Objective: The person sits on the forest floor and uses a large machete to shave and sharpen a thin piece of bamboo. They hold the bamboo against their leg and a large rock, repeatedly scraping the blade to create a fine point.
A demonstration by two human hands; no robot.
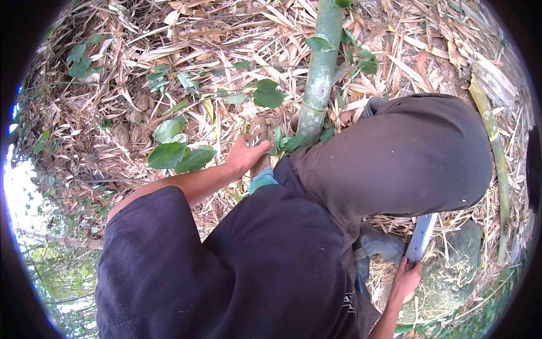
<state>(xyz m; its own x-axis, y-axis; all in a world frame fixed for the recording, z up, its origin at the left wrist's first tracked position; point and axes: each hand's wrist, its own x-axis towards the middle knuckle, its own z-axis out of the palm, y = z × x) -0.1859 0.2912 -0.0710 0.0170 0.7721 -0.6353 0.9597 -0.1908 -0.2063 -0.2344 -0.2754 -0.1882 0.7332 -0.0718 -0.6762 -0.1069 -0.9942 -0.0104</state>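
Note:
My left hand [247, 153] is closed around a brown, sheath-like wooden piece [259, 131] beside my waist. Blue-green cloth [263, 179] shows at its lower end, against my dark shirt. On the lower right, my right hand [406, 279] grips the dark handle of a machete. Its broad pale machete blade [421, 236] points upward, and the upper part is hidden behind my bent leg [401, 155]. A green bamboo stem [320, 79] stands just beyond my left hand and my thigh.
Dry bamboo leaves [214, 34] cover the ground. Green leafy vines [175, 150] trail left of my hand. A mossy rock [451, 271] lies by the machete, near my dark boot [381, 243]. A yellowish stick [497, 152] runs along the right side.

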